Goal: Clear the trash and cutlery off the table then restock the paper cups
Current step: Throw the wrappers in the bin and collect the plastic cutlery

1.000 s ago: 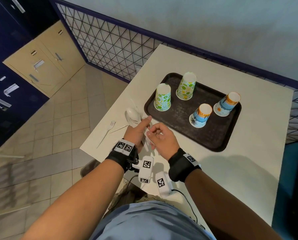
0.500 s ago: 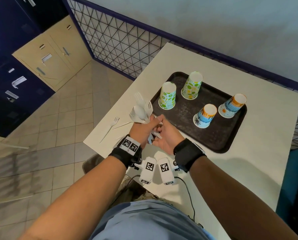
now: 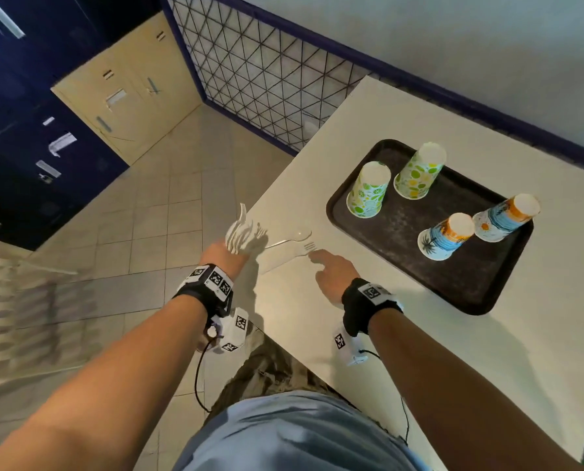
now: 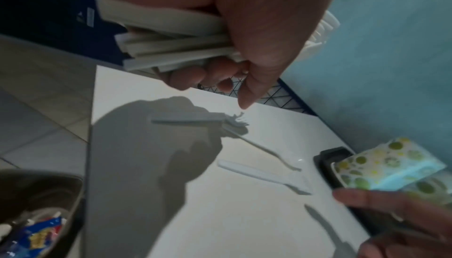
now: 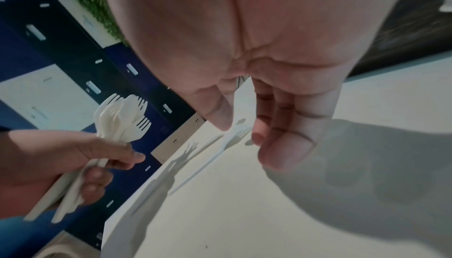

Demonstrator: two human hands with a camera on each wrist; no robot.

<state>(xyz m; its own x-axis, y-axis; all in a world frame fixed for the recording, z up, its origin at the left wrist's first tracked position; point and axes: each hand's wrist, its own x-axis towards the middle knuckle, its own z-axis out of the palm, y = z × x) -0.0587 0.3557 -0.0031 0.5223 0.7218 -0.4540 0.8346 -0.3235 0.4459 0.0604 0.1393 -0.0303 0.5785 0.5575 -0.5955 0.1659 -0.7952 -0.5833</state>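
My left hand (image 3: 224, 254) grips a bundle of white plastic cutlery (image 3: 241, 229) by the handles, held off the table's left edge; the left wrist view shows my fingers curled round those handles (image 4: 171, 49). A white plastic fork (image 3: 309, 248) and a clear spoon (image 3: 290, 237) lie on the white table (image 3: 453, 351). Just right of the fork's tines, my right hand (image 3: 328, 266) holds nothing and its index finger points at them. In the right wrist view its thumb and fingers (image 5: 281, 146) hover apart over the fork (image 5: 234, 136). Several upside-down paper cups (image 3: 368, 190) stand on a dark tray (image 3: 399, 229).
A dark bin (image 4: 49, 177) with wrappers inside sits below the table's near-left corner. A wire mesh fence (image 3: 267, 79) runs behind the table along the wall. Blue and cream lockers (image 3: 124, 93) stand across the tiled floor on the left.
The two hands, together at the cutlery bundle before, have parted. The left hand carried the bundle left past the table edge. The right hand let go and reached to the fork on the table.
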